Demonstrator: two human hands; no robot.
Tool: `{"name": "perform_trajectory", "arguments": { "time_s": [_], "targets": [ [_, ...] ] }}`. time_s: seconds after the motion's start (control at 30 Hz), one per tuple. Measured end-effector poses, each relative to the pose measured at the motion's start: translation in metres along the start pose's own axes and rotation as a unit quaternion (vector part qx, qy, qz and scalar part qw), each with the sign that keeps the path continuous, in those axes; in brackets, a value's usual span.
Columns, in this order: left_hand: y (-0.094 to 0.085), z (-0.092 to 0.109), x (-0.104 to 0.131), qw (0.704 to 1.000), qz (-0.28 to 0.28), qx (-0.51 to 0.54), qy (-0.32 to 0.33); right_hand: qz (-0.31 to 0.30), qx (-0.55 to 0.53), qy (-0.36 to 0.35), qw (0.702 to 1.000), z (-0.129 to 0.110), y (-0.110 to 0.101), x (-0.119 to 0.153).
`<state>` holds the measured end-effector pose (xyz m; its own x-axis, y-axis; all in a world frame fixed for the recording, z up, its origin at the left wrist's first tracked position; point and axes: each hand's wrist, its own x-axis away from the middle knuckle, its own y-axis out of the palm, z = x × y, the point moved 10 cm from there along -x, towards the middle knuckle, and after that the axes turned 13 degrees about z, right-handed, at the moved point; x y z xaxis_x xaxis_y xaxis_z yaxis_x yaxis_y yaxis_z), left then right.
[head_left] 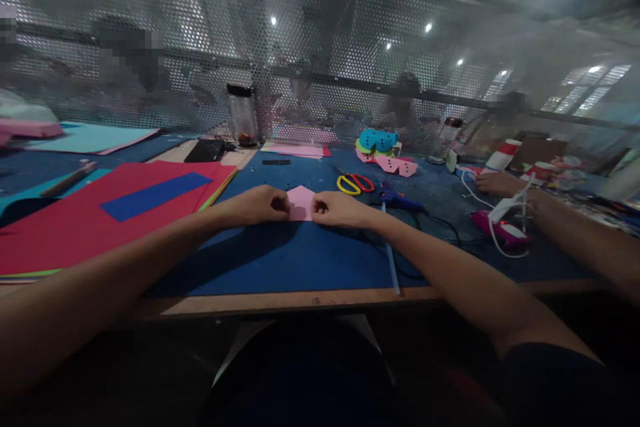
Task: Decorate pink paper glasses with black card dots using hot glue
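A small pink paper piece [301, 203] with a pointed top lies between my hands on the blue work mat [300, 257]. My left hand [265, 205] is closed on its left edge, fingers curled. On the right edge, my right hand [334, 209] pinches the same paper. Scissors with yellow and red handles [356, 184] lie just beyond my right hand. A blue glue gun [400, 199] rests to the right, with a pale glue stick [391, 257] below it.
Red sheets [135, 207] bearing a blue strip [156, 195] are at left. Cut shapes with dots [377, 141], a jar [242, 115] and pink paper [295, 149] stand or lie behind. Another person's arm [565, 217] reaches in at right, near a pink device [500, 229] and cables.
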<state>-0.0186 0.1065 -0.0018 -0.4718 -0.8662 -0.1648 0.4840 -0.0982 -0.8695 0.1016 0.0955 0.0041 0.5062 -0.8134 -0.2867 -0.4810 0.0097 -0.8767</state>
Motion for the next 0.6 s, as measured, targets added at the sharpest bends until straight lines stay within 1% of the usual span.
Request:
{"name": "perform_trajectory", "arguments": {
  "time_s": [0.23, 0.6],
  "targets": [
    [-0.0031, -0.0087, 0.0010, 1.000, -0.015, -0.013, -0.006, -0.021, 0.002, 0.001, 1.000, 0.0002, -0.0059, 0.0037],
    [-0.0068, -0.0086, 0.0028, 0.999, -0.022, -0.027, -0.012, -0.038, -0.005, 0.006, 0.999, 0.0048, -0.0075, 0.0043]
  ]
}}
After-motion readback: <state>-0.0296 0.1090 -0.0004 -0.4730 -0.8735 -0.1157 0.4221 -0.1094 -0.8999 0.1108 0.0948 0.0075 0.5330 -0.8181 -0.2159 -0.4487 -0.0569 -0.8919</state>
